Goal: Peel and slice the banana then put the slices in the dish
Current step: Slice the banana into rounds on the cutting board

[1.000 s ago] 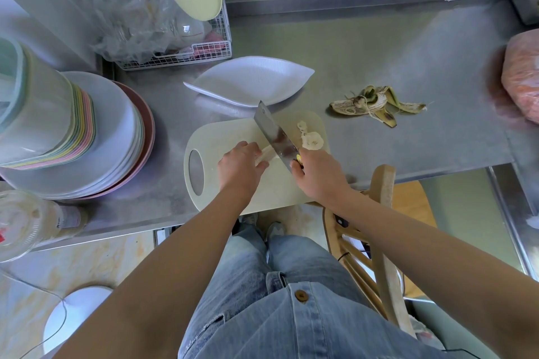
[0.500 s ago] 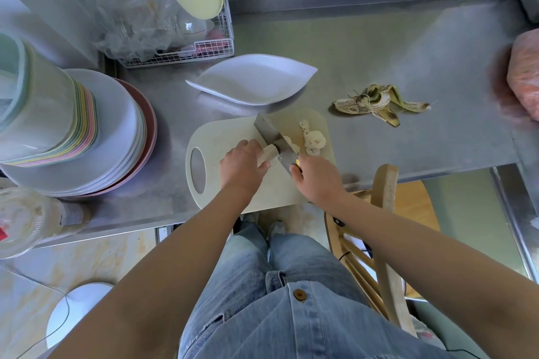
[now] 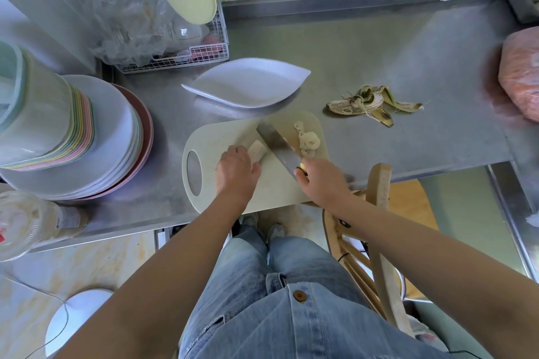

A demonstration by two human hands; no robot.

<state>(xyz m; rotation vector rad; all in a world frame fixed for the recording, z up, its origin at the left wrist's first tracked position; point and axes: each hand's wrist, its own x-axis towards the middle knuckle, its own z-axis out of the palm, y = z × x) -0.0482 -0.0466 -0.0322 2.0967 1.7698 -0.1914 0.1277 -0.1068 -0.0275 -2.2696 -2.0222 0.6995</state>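
Blade comes down, slice heap grows.
1 s ago the knife is tilted up w/ its tip past the far edge of the cutting board, close to the dish. Half a sec later it's cutting down into the banana stub. Now the tip sits inside the board, blade against the stub's cut end. Slices right of the blade go from approx. two to a small heap. Right hand dips a bit w/ the handle.
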